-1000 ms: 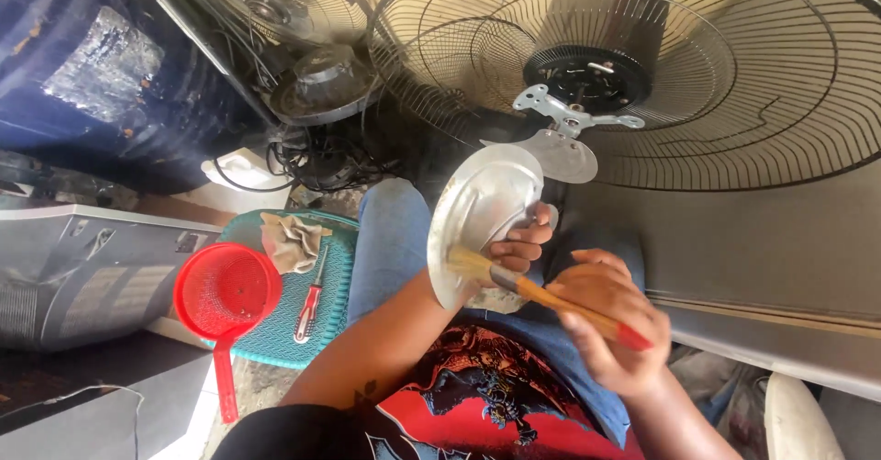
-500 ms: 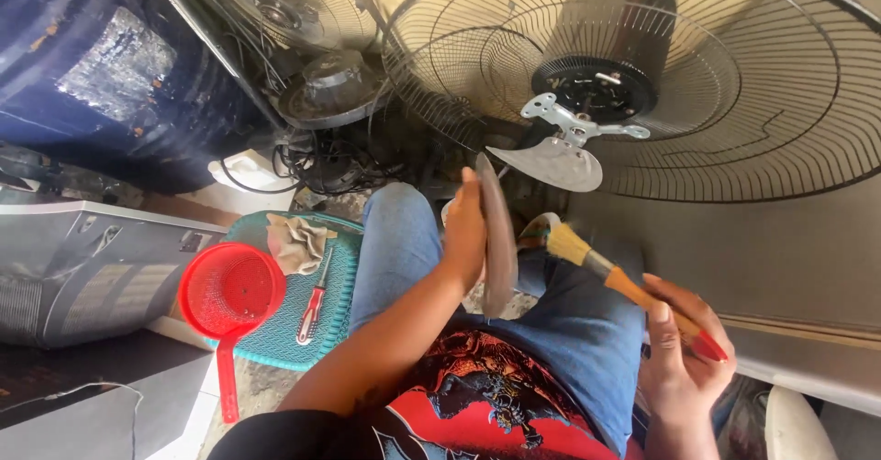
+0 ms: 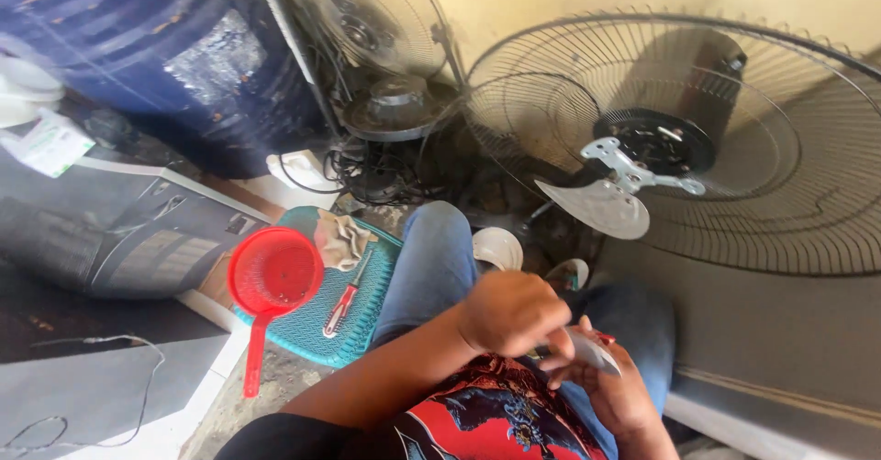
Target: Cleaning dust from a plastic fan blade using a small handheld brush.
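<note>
Both our left hand and right hand grasp a fan blade over our lap; handling step; steady hold needed.

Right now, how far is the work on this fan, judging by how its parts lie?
Done: the front guard is off the big fan, and only one blade sits on its hub. In hand: the left hand and right hand hold a loose grey blade over the lap. Left: the hub's other arms are bare. A red screwdriver lies on the teal stool.
</note>
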